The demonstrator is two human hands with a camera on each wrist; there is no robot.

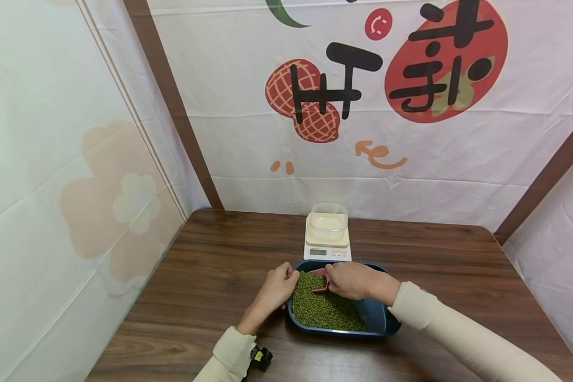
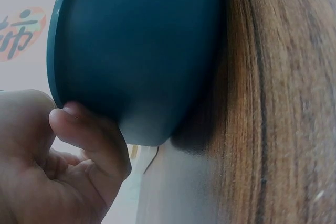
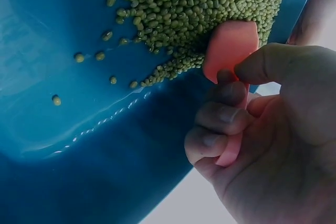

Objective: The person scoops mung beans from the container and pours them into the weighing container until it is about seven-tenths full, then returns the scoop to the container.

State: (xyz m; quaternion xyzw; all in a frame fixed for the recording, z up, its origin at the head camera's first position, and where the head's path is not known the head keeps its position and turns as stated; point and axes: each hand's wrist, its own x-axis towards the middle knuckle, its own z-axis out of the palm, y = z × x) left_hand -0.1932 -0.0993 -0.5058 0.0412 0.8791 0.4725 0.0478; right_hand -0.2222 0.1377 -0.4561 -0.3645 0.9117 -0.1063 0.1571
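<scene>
Scooping, apparently early: right hand (image 1: 355,281) grips the pink scoop (image 3: 231,48), fingers curled, at the green beans (image 1: 322,307); left hand (image 1: 274,286) has fingers pinching the blue tray (image 1: 344,333). Beans in tray on surface (image 1: 219,276); none visible in clear tub (image 1: 315,225) on scale (image 1: 327,252), filling looks left.

The right hand (image 1: 353,280) grips a pink scoop (image 1: 320,272), the left hand (image 1: 278,286) apparently a blue tray (image 1: 373,315) of beans (image 1: 322,311).

High up, the head view looks forward and down over the blue tub (image 1: 376,313) to the backdrop (image 1: 239,154) beyond; left wrist's, rolled sideways, faces the tub's outside up close; right wrist's peers close inside, sharing the green beans (image 3: 184,11) with head.
</scene>
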